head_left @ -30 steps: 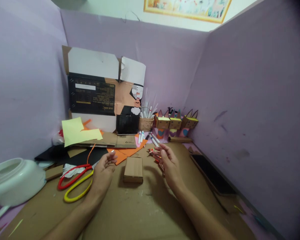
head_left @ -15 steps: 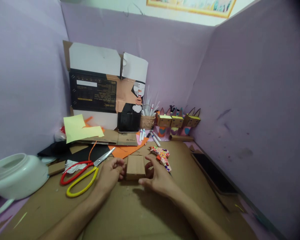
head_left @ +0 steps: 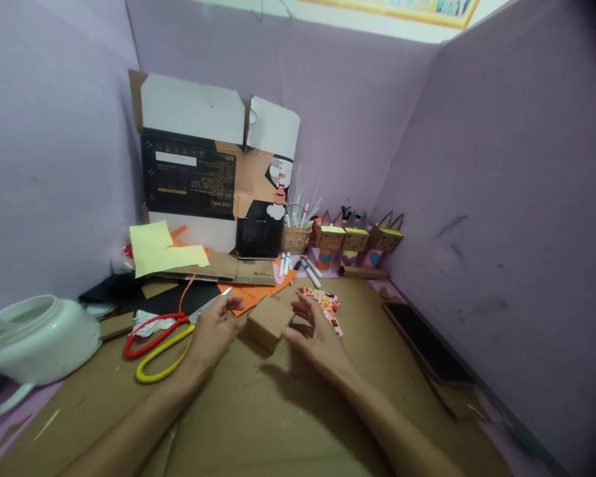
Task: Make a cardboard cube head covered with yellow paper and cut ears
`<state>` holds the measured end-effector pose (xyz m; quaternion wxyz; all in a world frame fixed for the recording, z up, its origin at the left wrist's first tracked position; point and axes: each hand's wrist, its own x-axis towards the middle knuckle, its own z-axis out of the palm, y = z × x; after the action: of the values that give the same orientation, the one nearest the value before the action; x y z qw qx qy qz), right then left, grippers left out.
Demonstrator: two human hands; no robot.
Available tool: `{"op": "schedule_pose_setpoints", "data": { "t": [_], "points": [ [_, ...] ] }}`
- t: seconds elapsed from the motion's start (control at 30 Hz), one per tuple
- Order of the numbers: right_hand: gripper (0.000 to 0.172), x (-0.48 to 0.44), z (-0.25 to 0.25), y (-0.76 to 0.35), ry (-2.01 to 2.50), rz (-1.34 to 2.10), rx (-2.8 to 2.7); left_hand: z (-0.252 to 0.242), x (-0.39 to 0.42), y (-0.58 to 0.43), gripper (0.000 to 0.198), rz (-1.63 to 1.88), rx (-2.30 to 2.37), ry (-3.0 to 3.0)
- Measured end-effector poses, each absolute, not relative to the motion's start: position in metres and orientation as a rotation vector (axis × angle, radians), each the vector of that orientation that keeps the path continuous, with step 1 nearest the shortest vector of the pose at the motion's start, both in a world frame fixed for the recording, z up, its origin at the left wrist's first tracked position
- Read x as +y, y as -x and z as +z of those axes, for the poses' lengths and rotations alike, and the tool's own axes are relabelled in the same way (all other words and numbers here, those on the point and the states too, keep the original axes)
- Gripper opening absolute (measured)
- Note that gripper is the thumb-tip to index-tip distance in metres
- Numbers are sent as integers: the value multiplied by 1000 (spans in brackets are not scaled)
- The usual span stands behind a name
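Note:
A small brown cardboard box [head_left: 268, 320] sits turned at an angle on the cardboard-covered table [head_left: 278, 411], its right end slightly raised. My right hand [head_left: 316, 336] grips that end, thumb on the near corner and fingers over the far side. My left hand [head_left: 212, 331] hovers just left of the box with its fingers loosely apart, holding nothing. Scissors with red and yellow handles [head_left: 157, 339] lie beside my left hand. A patterned paper piece [head_left: 324, 303] lies just beyond my right hand.
A white pot [head_left: 34, 338] stands at the left edge. A flattened carton [head_left: 198, 165] leans on the back wall, with yellow paper [head_left: 161, 250], orange paper [head_left: 253, 295], markers [head_left: 298, 265], a basket [head_left: 297, 238] and small paper boxes [head_left: 355, 238]. A dark flat device [head_left: 424, 341] lies right.
Both hands closed in on the box from either side. The box has since turned at an angle, and my left hand has come off it.

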<state>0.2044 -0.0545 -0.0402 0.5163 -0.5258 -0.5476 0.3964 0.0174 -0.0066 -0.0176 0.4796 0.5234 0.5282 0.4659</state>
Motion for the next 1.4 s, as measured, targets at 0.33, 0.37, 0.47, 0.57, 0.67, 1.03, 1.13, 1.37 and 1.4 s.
{"op": "schedule_pose_setpoints", "data": {
  "t": [0.33,0.37,0.47,0.57,0.67,1.03,1.13,1.37,1.4],
  "points": [
    [83,-56,-34,-205,1158,1221,-1203,-14,-19,-20,37,943,1111,-1408],
    [82,-56,-32,-207,1134,1271,-1168,-14,-18,-17,45,929,1042,-1410],
    [83,-56,-29,-211,1126,1324,-1129,-14,-16,-12,58,809,872,-1368],
    [86,-55,-30,-211,1148,1315,-1123,-14,-17,-13,61,764,839,-1349],
    [87,-56,-30,-209,1147,1299,-1154,-16,-19,-17,68,795,863,-1378],
    [88,-49,-48,-211,1190,1029,-1549,-21,-20,-22,84,701,1002,-1749],
    [91,-49,-50,-212,1262,992,-1583,-31,-15,-22,91,731,888,-1667],
    [87,-50,-46,-211,1364,906,-1668,-39,-10,-20,87,663,943,-1720],
    [87,-51,-45,-210,1362,917,-1672,-36,-11,-20,87,660,969,-1758]
  ]
}}
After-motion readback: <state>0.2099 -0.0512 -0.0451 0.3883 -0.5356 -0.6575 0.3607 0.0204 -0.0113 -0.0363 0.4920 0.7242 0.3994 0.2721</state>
